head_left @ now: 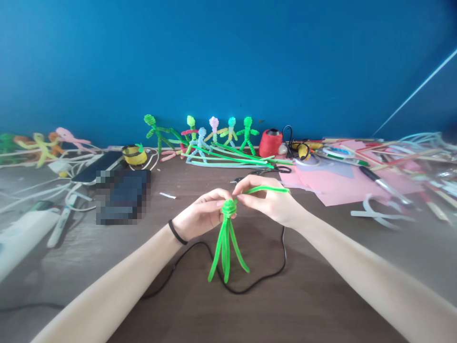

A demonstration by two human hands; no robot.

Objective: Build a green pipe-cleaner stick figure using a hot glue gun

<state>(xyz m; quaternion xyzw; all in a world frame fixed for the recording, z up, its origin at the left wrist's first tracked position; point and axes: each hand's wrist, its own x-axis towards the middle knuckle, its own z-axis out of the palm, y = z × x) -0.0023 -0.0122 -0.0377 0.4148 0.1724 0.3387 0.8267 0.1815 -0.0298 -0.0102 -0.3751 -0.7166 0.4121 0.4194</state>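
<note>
A bright green pipe-cleaner figure (228,208) has a wound round head, with several loose strands hanging below it over the table. My left hand (205,214), with a black band on the wrist, pinches the figure by its head from the left. My right hand (262,197) grips a green pipe cleaner (269,189) between thumb and fingers, just right of the head. One end of that strand sticks out across the right hand; its other end meets the head between my fingertips.
Pipe-cleaner figures (247,133) lean on the blue wall beside a red thread spool (270,143). A black cable (246,289) curves beneath the hands. Phones lie left; pink paper (332,186), a pen (385,185) and strips lie right.
</note>
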